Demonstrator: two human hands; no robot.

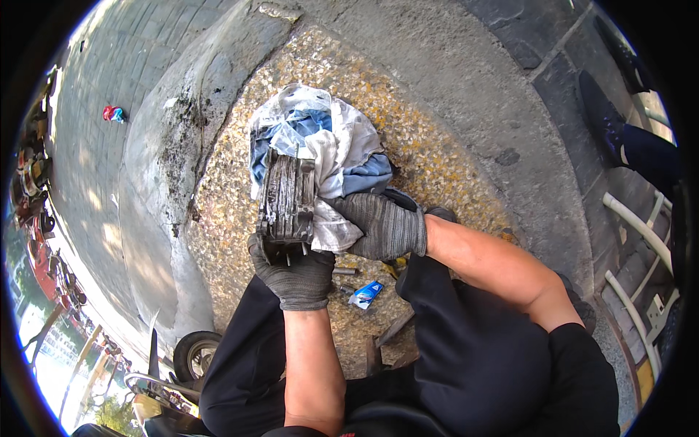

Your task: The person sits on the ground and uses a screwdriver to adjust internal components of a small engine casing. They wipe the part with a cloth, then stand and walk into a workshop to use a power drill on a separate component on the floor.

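Observation:
A finned metal engine cylinder (286,198), dark with grime, stands tilted in front of me. My left hand (297,280), in a grey knit glove, is closed around its near end, where a few studs stick out. The right hand (384,224), gloved the same way, grips a white rag (336,230) and presses it to the cylinder's right side; its fingertips are partly hidden by the cloth. Just beyond the cylinder lies a heap of white and blue rags (320,135), touching it.
Between my knees, a blue-and-white packet (366,294) and a short metal tube (346,271) lie on the speckled stone ground (233,171). A small wheel (195,355) is at lower left. Another person's shoe (601,113) and pale chair tubing (639,227) are on the right.

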